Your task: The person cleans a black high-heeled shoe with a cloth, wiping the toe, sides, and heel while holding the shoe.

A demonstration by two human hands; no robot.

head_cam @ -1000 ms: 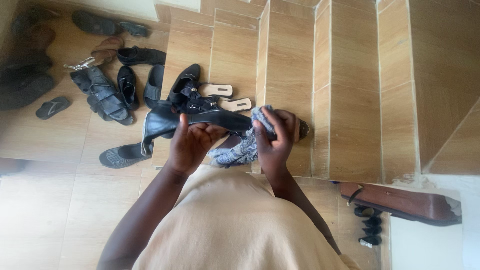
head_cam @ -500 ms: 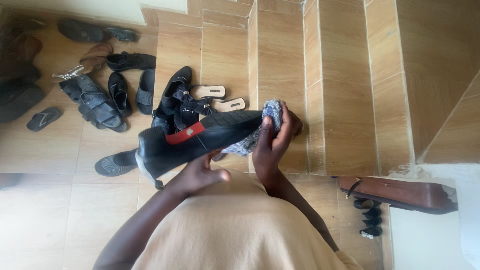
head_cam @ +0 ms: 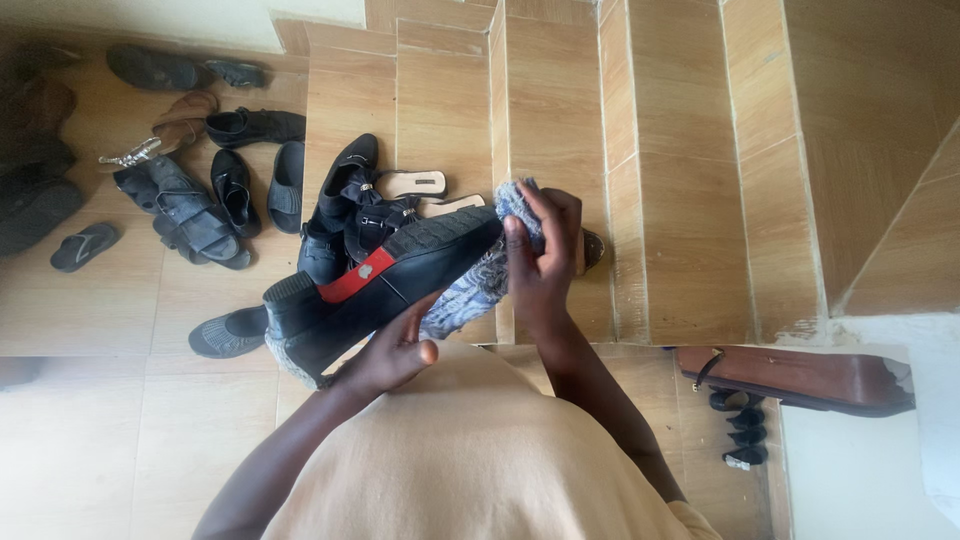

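My left hand (head_cam: 392, 357) grips a black shoe (head_cam: 385, 285) from below, sole turned up, with a red patch on its arch and the heel pointing left. My right hand (head_cam: 540, 258) holds a bunched blue-grey patterned cloth (head_cam: 478, 288) against the toe end of the shoe. Both hands are in front of my chest, above the lowest stair steps.
Several black shoes and sandals (head_cam: 345, 205) lie piled on the bottom step and across the tiled floor (head_cam: 80, 400) at left. Tan tiled stairs (head_cam: 650, 180) run to the right. A brown wooden handrail (head_cam: 800, 375) and dark balusters stand at lower right.
The shoe has been turned over so its sole faces up and shifted left. My left hand moved from its top to underneath. My right hand with the cloth stayed at the toe.
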